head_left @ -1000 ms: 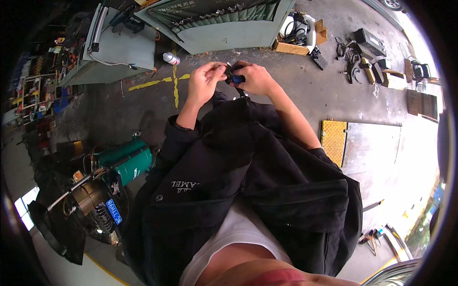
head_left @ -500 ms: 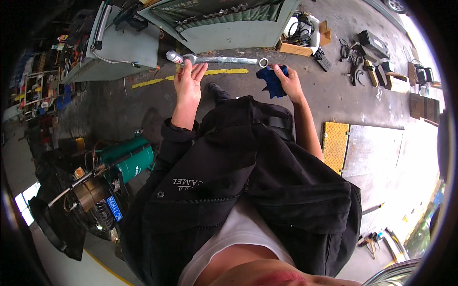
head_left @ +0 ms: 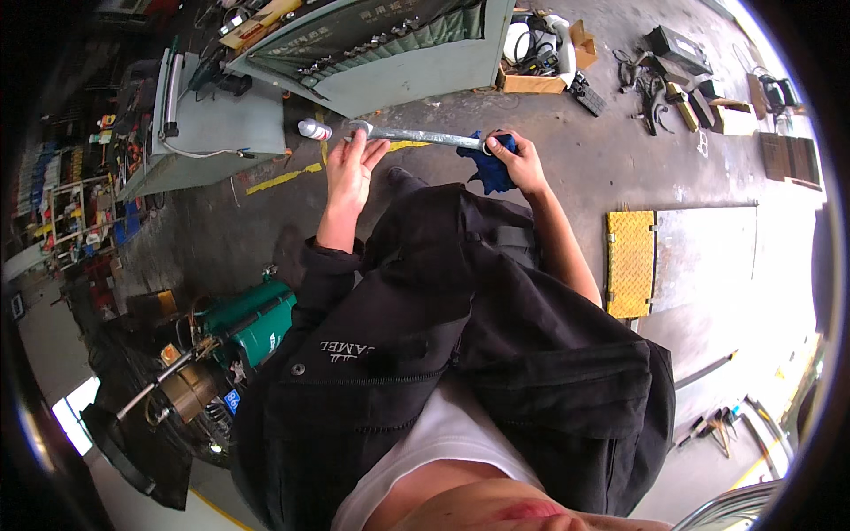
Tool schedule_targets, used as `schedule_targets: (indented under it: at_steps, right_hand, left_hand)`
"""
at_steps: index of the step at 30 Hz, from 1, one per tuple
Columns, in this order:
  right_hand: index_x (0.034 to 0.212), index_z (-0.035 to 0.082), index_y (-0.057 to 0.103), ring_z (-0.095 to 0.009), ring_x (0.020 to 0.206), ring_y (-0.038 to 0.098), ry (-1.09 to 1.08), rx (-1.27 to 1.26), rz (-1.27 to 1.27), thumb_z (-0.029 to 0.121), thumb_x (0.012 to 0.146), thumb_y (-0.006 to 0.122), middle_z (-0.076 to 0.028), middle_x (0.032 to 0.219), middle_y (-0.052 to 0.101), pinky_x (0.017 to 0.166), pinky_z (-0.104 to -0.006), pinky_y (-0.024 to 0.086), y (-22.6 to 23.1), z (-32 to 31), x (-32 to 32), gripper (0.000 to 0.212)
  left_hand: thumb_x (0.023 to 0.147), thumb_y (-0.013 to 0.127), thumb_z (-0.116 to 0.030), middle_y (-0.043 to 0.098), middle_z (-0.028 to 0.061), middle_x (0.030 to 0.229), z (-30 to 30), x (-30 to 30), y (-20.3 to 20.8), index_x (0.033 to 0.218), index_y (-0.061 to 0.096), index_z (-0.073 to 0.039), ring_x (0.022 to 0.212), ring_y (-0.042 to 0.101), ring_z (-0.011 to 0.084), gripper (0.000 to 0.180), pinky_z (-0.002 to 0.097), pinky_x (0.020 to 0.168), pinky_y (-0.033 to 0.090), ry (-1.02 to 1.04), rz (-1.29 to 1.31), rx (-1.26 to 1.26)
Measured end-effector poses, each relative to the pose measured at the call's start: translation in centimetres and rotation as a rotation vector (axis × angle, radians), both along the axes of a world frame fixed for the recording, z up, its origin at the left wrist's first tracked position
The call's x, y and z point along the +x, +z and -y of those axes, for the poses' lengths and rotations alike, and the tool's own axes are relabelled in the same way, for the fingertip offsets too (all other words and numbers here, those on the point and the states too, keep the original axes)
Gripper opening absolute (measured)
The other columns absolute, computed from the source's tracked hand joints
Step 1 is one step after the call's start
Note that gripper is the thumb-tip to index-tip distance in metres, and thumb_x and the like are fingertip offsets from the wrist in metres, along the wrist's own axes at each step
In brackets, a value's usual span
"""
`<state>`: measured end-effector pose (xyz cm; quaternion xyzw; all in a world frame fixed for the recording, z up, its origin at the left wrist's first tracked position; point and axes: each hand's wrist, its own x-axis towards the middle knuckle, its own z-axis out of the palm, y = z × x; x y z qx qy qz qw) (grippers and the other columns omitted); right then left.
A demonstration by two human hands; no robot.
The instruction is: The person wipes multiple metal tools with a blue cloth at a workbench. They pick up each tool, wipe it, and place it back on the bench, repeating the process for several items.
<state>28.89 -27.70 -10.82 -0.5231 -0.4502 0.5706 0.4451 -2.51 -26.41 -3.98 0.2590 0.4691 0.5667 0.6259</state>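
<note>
A long silver wrench (head_left: 429,136) lies across both my hands, tilted a little down to the right. My left hand (head_left: 350,181) bears its left end between thumb and fingers, the other fingers fairly straight. At the right end, my right hand (head_left: 524,166) is closed on a dark blue rag (head_left: 489,168), which is bunched against the wrench's ring end and hides most of it. A white bottle with a reddish band (head_left: 314,130) shows just left of the wrench, beyond my left fingers.
Ahead stand a grey cabinet (head_left: 416,75) with a tool roll and a grey bench (head_left: 226,128). A box of cables (head_left: 531,81) sits at the far right. A green tank (head_left: 266,323) is at my left, a yellow tread plate (head_left: 630,264) at my right.
My right hand has moved the rag onto the wrench's ring end, which was bare before. That end has dropped lower. The whole view has shifted slightly.
</note>
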Motion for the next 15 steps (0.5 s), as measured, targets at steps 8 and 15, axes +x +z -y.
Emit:
schedule_targets:
  at_steps: [8, 15]
  right_hand:
    - [0.108, 0.007, 0.075, -0.028, 0.103, 0.069, -0.192, 0.014, 0.308, 0.033, 0.091, 0.072, -0.014, 0.112, 0.069, 0.092, -0.0357, 0.051, -0.8, -0.5, 0.7, 0.031]
    - [0.108, 0.009, 0.076, -0.031, 0.108, 0.068, -0.36, 0.03, 0.372, 0.026, 0.088, 0.072, -0.016, 0.117, 0.068, 0.096, -0.0372, 0.051, -1.3, -1.8, 2.3, 0.026]
  left_hand:
    - [0.1, 0.063, -0.013, 0.066, 0.014, 0.124, -6.5, 1.7, 1.1, 0.108, 0.065, 0.003, 0.089, 0.072, 0.0217, 0.018, 0.0393, 0.087, 0.062, -0.222, -0.251, 0.133]
    - [0.099, 0.066, -0.012, 0.068, 0.0144, 0.121, -17.2, 2.4, 3.5, 0.109, 0.066, 0.007, 0.093, 0.072, 0.0231, 0.021, 0.0371, 0.088, 0.062, -0.149, -0.534, 0.406]
